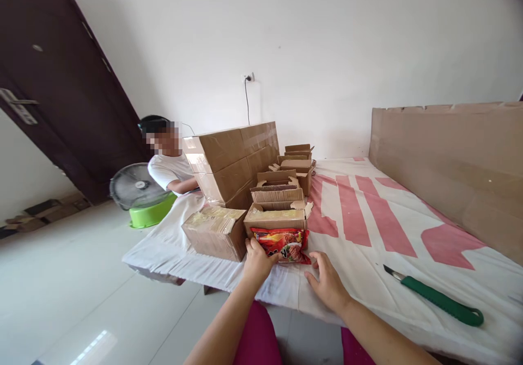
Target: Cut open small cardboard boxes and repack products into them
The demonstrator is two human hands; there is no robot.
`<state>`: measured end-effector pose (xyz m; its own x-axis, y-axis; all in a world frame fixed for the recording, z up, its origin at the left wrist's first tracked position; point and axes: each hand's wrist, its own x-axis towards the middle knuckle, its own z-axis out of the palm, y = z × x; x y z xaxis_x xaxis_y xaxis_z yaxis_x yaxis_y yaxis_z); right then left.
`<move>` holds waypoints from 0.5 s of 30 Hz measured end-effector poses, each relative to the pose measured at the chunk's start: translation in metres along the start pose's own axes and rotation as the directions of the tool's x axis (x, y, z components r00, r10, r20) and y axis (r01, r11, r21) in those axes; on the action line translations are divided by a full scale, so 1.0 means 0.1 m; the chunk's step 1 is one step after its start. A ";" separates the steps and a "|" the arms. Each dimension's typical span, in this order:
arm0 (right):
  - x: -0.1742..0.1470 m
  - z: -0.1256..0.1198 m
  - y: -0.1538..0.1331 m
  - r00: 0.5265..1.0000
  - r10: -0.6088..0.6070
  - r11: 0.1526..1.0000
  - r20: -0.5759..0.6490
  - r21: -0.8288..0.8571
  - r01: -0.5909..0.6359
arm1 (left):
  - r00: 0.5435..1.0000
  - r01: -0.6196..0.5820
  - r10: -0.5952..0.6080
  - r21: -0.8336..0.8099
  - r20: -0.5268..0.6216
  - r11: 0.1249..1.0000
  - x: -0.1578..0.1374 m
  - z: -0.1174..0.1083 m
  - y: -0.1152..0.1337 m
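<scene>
A shiny red food packet (286,241) with printed food pictures stands on its long edge against the front of an open cardboard box (275,218). My left hand (258,261) grips the packet's left end, thumb across its front and fingers at its side. Just off the packet's lower right corner is my right hand (329,286), its fingers apart and holding nothing. Beside the open box, to the left, a taped cardboard carton (212,233) sits near the table edge. How full the open box is cannot be made out.
Several open boxes (278,180) line up behind, next to stacked sealed cartons (232,158). A green utility knife (441,299), blade out, lies at right on the cloth-covered table (351,278). A large cardboard sheet (445,163) stands behind it. A person (165,163) sits left, near a fan (139,185).
</scene>
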<state>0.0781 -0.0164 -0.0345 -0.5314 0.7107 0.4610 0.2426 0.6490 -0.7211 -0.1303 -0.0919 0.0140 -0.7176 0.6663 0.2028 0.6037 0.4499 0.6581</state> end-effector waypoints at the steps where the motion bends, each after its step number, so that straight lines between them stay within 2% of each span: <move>1: 0.00 -0.01 0.00 1.000 0.000 1.000 0.006 0.007 -0.001 | 1.000 0.017 -0.017 0.012 0.017 1.000 0.02 -0.02 0.04; 8: 0.00 -0.01 0.02 0.998 -0.002 1.000 0.062 0.023 0.001 | 0.989 0.127 -0.128 0.019 0.071 0.992 0.27 -0.04 0.23; 11: -0.01 0.00 0.06 0.998 -0.015 0.999 0.055 0.037 0.013 | 0.988 0.148 -0.148 -0.003 0.045 0.989 0.31 0.02 0.24; 15: -0.01 0.01 0.09 0.999 -0.029 0.999 0.043 0.037 0.027 | 0.989 0.145 -0.146 -0.019 -0.033 0.989 0.19 0.09 0.22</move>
<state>0.0806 -0.0113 -0.0422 -0.5725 0.6796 0.4588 0.1976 0.6574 -0.7272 -0.1272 -0.0636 0.0258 -0.8091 0.5735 0.1285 0.4863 0.5307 0.6942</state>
